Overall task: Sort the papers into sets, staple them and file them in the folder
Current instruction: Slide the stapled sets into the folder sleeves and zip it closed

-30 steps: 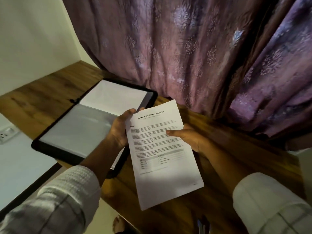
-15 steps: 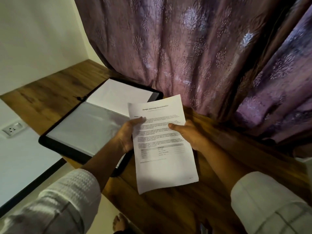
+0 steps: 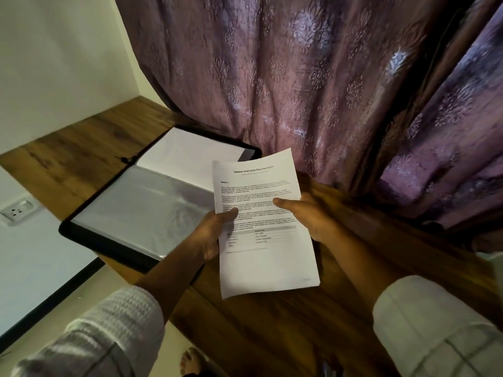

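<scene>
Left hand (image 3: 211, 234) and right hand (image 3: 309, 217) pinch papers (image 3: 268, 263) at opposite edges, thumbs on top, over bench (image 3: 272, 336) beside open folder (image 3: 130, 210), likely to check the set.

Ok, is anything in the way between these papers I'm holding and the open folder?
Nothing visible is. The left hand and right hand grip the papers just right of the folder, which lies open on the desk, a clear sleeve facing up.
</scene>
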